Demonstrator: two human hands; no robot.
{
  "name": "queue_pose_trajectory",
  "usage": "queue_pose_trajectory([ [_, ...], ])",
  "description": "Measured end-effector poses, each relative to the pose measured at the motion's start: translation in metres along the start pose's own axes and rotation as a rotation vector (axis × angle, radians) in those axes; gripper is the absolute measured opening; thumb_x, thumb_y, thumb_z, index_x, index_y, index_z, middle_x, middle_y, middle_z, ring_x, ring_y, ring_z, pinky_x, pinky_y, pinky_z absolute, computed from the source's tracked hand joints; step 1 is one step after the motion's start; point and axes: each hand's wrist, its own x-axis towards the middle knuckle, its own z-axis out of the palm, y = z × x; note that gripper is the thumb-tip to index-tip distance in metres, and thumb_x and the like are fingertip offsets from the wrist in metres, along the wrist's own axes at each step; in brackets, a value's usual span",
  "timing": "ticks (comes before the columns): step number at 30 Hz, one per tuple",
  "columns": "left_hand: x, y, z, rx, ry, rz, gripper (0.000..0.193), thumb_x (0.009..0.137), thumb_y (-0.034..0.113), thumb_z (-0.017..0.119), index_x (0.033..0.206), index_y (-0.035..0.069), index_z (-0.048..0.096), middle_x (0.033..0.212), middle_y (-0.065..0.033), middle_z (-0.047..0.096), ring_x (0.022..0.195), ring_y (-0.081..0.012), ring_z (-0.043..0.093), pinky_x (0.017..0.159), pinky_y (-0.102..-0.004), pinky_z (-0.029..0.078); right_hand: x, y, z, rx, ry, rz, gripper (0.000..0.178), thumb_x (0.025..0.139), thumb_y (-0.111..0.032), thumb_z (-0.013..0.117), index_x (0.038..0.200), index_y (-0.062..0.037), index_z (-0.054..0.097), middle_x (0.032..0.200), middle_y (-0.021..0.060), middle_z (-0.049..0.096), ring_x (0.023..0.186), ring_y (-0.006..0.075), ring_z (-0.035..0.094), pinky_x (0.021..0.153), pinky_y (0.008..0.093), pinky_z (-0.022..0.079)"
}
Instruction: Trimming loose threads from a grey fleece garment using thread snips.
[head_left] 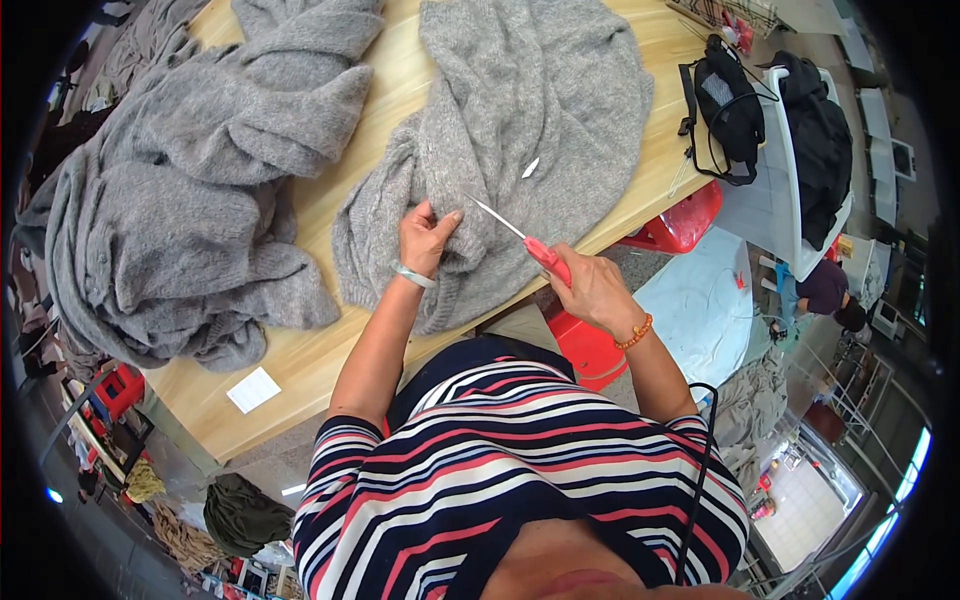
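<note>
A grey knitted garment (560,90) lies spread on the wooden table in front of me. My left hand (425,240), with a pale bangle at the wrist, pinches a fold of its knit between thumb and fingers. My right hand (600,292) is closed round the red handle of a tool (545,258) with a long, thin, pointed metal end; its exact kind is not plain. The tip reaches the knit just right of my left fingertips. A small white pointed piece (531,168) rests on the garment beyond the tool.
More grey knitwear (190,200) is heaped on the table's left side. A white card (253,390) lies near the front edge. At the right end sits a black bag (728,110), beside a white container (835,190) holding black cloth. Red stools (585,350) stand by the table.
</note>
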Motion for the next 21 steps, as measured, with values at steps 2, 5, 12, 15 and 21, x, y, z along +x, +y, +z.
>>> queue_pose_trajectory([
  [2,0.000,-0.008,-0.003,0.064,0.041,0.032,0.017,0.085,0.001,0.071,0.101,-0.001,0.068,0.094,-0.0036,0.070,0.082,-0.0082,0.062,0.075,-0.0240,0.050,-0.005,-0.008,0.001,-0.005,-0.011,-0.004,0.023,0.090,-0.022,0.061,0.106,-0.0070,0.054,0.076,0.0233,0.063,0.076,0.0443,0.063,0.069,0.0519,0.049],
  [5,0.001,-0.014,-0.008,0.161,0.105,0.094,0.010,0.085,0.002,0.070,0.094,-0.001,0.071,0.087,-0.0020,0.070,0.076,-0.0068,0.060,0.070,-0.0237,0.049,-0.013,-0.016,0.004,-0.063,-0.088,-0.020,0.023,0.090,-0.023,0.061,0.105,-0.0067,0.054,0.076,0.0229,0.064,0.076,0.0443,0.063,0.069,0.0527,0.049],
  [12,-0.006,-0.009,-0.007,0.316,0.058,0.182,0.008,0.083,0.005,0.072,0.087,-0.001,0.072,0.077,0.0004,0.069,0.067,-0.0053,0.055,0.061,-0.0248,0.046,-0.024,-0.025,0.008,-0.083,-0.068,-0.041,0.024,0.090,-0.025,0.060,0.102,-0.0052,0.055,0.076,0.0220,0.065,0.076,0.0429,0.065,0.070,0.0518,0.050],
  [15,-0.008,-0.002,-0.003,0.373,0.060,0.156,0.006,0.081,0.005,0.073,0.081,-0.001,0.071,0.074,0.0010,0.068,0.068,-0.0050,0.055,0.060,-0.0240,0.045,-0.028,-0.026,0.011,-0.071,-0.084,-0.023,0.026,0.090,-0.026,0.060,0.106,-0.0060,0.055,0.079,0.0237,0.065,0.079,0.0443,0.064,0.072,0.0529,0.049],
  [21,-0.007,-0.006,-0.004,-0.104,0.101,0.042,0.017,0.081,0.001,0.074,0.096,-0.002,0.065,0.087,-0.0054,0.069,0.076,-0.0120,0.064,0.070,-0.0275,0.053,-0.041,-0.014,0.014,-0.049,-0.052,-0.014,0.029,0.090,-0.027,0.061,0.110,-0.0070,0.056,0.081,0.0238,0.066,0.081,0.0450,0.064,0.073,0.0534,0.050],
])
